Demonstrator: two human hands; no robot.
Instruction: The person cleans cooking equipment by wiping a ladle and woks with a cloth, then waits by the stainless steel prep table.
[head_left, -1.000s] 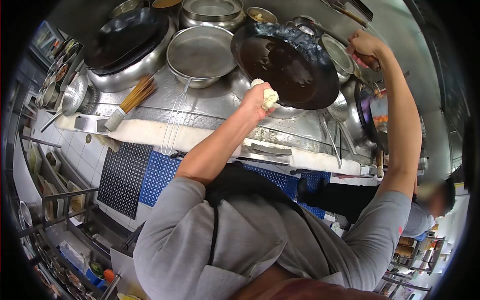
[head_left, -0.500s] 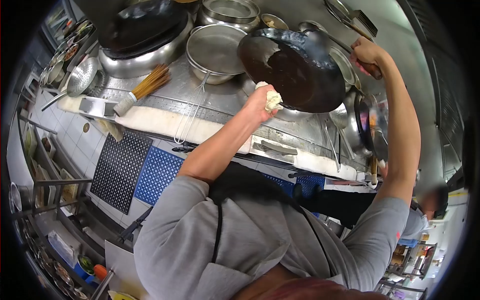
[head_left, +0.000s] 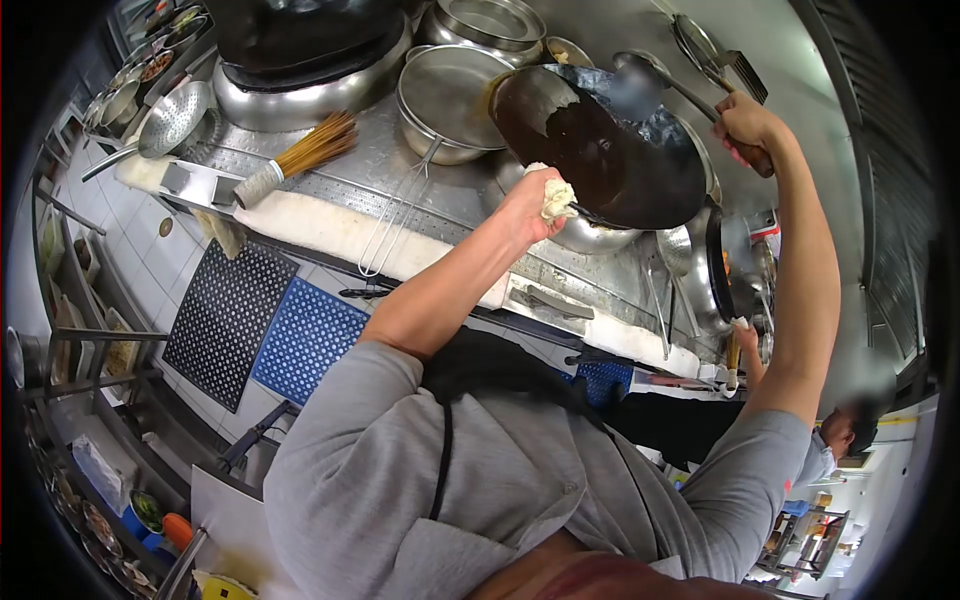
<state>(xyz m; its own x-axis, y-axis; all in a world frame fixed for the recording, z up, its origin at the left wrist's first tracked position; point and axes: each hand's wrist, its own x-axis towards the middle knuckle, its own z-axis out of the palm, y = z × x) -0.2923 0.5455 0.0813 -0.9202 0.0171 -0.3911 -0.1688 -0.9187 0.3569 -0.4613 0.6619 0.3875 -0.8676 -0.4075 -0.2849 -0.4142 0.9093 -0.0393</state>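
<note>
Closed around a folded pale cloth (head_left: pixel 558 200), my left hand (head_left: pixel 535 205) grips the near edge of a dark wok (head_left: pixel 600 150). The wok is tilted, with a dark brown inside and one shiny lighter patch. The cloth hides exactly how the rim or handle is held. My right hand (head_left: pixel 750 128), out to the right, is wrapped round the wooden handle of a long ladle (head_left: pixel 690 95). Its head end lies over the wok's far side, partly blurred. Under the wok shows a metal burner ring (head_left: pixel 595 236).
Left of the wok stand a strainer on a pot (head_left: pixel 455 95), a bamboo brush (head_left: pixel 312 145), a perforated ladle (head_left: pixel 178 120) and a second wok (head_left: pixel 300 45). White towels (head_left: pixel 350 232) line the counter edge. At the right, another person's hand (head_left: pixel 748 340) is near a further wok.
The camera view has shifted, so the counter items sit further right. Both hands keep their grips on the cloth-wrapped wok edge and the ladle. The other person's hand shows more clearly.
</note>
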